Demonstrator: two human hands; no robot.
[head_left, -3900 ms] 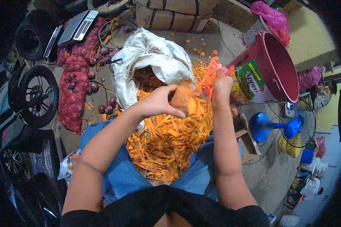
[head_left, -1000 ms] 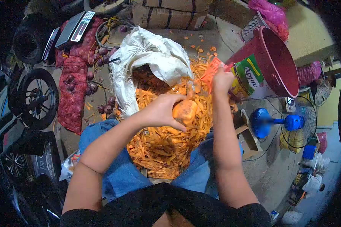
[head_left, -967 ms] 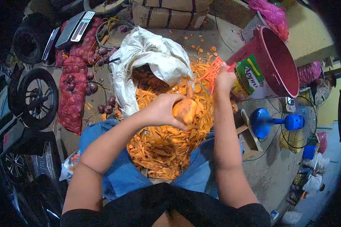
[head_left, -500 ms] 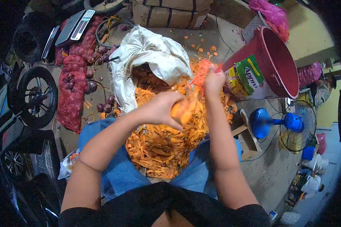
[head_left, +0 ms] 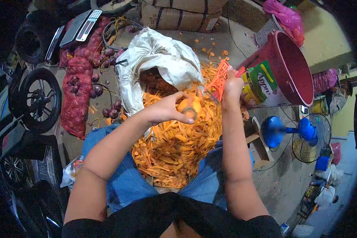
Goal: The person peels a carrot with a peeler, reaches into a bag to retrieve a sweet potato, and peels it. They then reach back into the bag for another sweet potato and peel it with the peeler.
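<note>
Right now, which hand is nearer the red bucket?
Right. The right hand, gripping the orange peeler, is just left of the red bucket; the left hand holds the carrot farther left, over the peelings.

Left hand (head_left: pixel 162 110) partly hides orange root (head_left: pixel 189 105).

Orange carrot (head_left: pixel 189 106), partly peeled, gripped end-on in the left hand (head_left: pixel 165 109), orange plastic peeler (head_left: pixel 218 80) raised just beside it
</note>
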